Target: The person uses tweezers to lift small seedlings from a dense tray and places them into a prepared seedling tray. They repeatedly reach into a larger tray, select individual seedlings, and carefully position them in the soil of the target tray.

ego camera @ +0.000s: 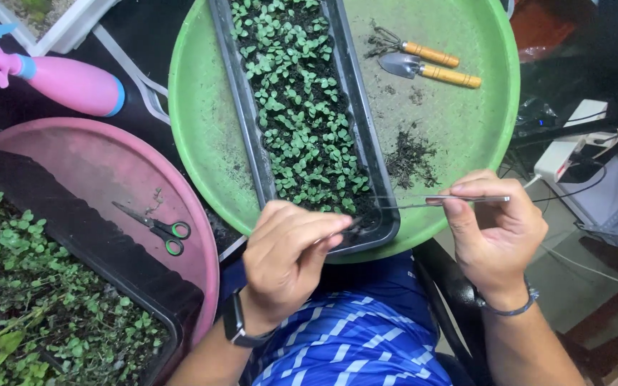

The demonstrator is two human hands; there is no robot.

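While the right hand (pixel 498 229) pinches the long silver metal tweezers (pixel 438 201) shut, left hand (pixel 287 257) fingers are closed on a seedling; squeezing harder probably crushes nearby sprouts in the long black plastic tray (pixel 248 121).

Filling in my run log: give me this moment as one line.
left hand: pinching at seedling tray near end | right hand: holding tweezers, tips toward left fingers | tray on green dish
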